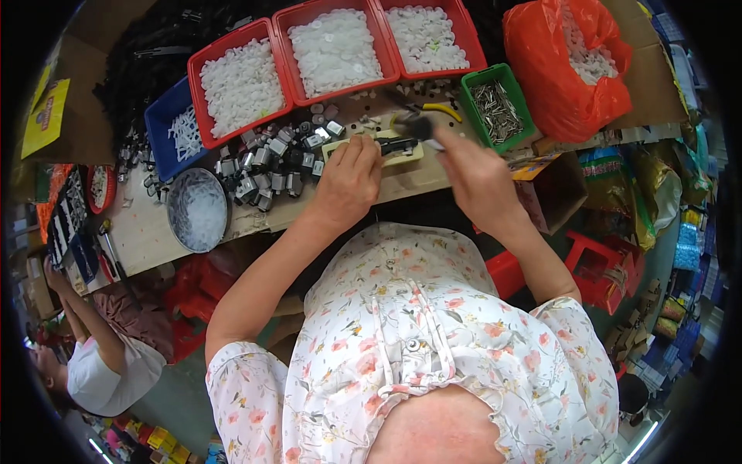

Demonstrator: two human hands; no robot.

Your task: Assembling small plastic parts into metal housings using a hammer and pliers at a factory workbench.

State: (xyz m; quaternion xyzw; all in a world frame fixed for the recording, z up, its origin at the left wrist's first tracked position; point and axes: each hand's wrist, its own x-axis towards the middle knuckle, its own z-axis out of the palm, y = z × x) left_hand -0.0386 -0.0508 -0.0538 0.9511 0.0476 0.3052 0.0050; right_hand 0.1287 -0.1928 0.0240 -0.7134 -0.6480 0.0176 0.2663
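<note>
While the left hand (349,182) presses fingertips on a pale jig (371,148) at the bench (147,228) edge, the right hand (475,174) is closed around a dark tool (417,127) over it. Red trays (239,85) of white parts, a green bin (498,100) and a metal bowl (197,210) crowd the bench; stools and cartons fill the floor.

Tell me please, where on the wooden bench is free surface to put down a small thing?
The bench is bare along its near edge, between the round grey bowl and the left hand, and again left of that bowl. It is crowded behind: the heap of small metal parts, the red trays, the green bin. The right hand works at the pale jig.
</note>
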